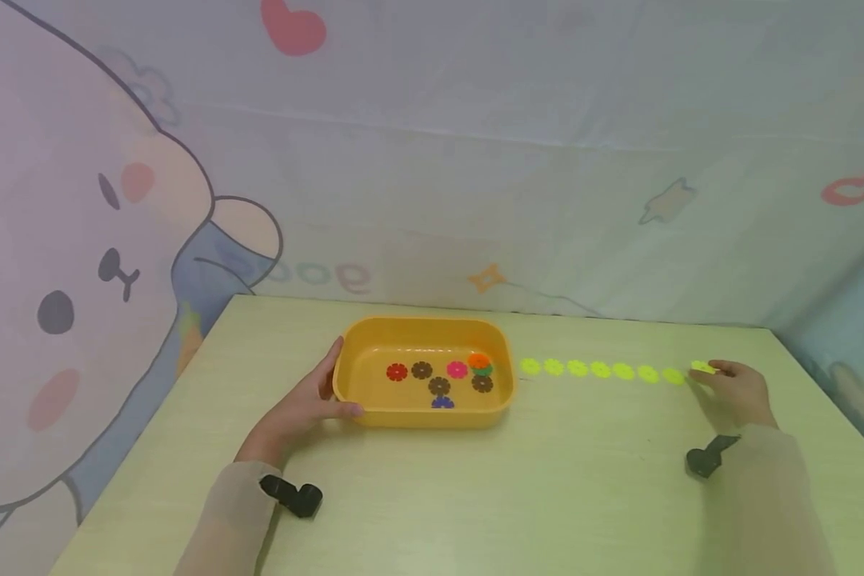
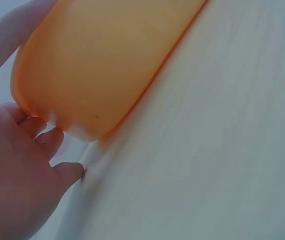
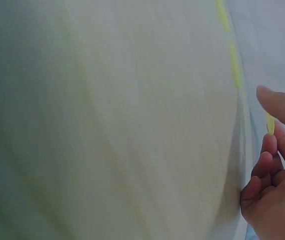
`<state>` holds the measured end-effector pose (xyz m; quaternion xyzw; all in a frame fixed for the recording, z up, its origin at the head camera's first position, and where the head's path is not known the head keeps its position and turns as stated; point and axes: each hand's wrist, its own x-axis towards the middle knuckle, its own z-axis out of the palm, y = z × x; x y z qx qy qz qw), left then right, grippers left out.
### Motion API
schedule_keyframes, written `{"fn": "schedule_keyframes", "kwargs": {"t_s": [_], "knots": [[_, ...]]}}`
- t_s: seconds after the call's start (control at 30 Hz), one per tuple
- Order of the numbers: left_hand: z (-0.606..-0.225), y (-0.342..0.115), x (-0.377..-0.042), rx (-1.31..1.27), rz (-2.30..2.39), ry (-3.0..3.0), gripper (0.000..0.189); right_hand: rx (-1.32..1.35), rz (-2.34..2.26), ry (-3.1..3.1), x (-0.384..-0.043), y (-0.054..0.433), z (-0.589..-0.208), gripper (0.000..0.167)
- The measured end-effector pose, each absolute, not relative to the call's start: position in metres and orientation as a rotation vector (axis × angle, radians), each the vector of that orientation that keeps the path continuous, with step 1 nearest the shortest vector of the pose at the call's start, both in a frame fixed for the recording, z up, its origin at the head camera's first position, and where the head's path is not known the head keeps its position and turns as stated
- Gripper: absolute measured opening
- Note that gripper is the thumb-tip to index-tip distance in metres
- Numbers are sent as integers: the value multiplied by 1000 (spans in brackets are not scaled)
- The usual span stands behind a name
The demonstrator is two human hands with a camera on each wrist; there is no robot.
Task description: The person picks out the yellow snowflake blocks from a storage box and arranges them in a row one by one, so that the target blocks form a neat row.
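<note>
My left hand [image 1: 304,402] grips the left end of a yellow plastic tub [image 1: 425,418], thumb along the front wall and fingers round the side. The left wrist view shows the tub [image 2: 107,60] close up, with the fingertips against its end. Between thumb and fingers, my right hand [image 1: 740,392] pinches a yellow flower-shaped disc [image 1: 703,367], held at the right end of a row of similar discs. That disc [image 3: 270,123] appears edge-on in the right wrist view, just off the table. The row of yellow discs [image 1: 601,370] runs rightward from beside the tub.
Inside the tub lie several flower discs, among them a red one [image 1: 397,372], a pink one [image 1: 457,370], an orange one [image 1: 479,362] and a blue one [image 1: 442,402]. Behind the pale table [image 1: 518,496] hangs a printed cloth [image 1: 432,160].
</note>
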<state>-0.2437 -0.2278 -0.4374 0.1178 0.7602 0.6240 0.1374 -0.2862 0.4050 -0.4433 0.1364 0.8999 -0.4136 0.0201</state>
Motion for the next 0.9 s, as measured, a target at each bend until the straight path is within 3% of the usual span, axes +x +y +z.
{"fn": "schedule_keyframes", "kwargs": {"t_s": [0.9], "knots": [[-439,-231,-243,317,1812,2186,111,407,-1028,2634,-292,413,-437,92]]}}
